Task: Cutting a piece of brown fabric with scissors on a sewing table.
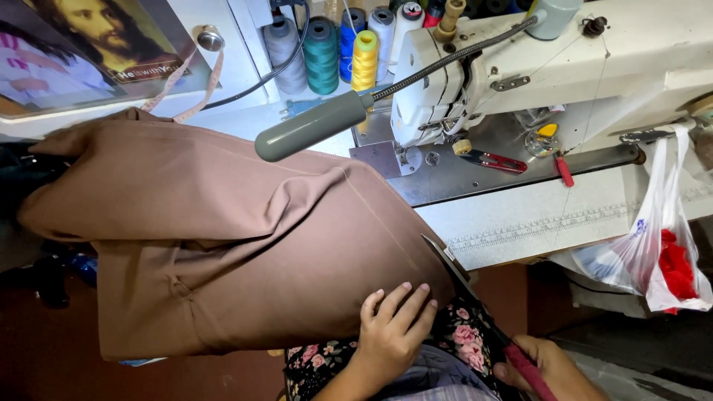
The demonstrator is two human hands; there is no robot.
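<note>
The brown fabric (pixel 223 230) looks soft and limp; your left hand (pixel 394 330) presses it flat, fingers spread, while your right hand (pixel 549 367) grips the scissors (pixel 475 301) at its edge.

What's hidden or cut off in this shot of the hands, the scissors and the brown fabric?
Head view only:
- Right hand: cut off by the bottom edge; its grip on the scissors' red handles is only partly visible.
- Scissors: the blade tips sit against the brown fabric, so the cut line is unclear.
- Left hand: palm pressed flat on the fabric, hiding what lies under it.
- Sewing machine: its needle is hidden behind the lamp.
</note>
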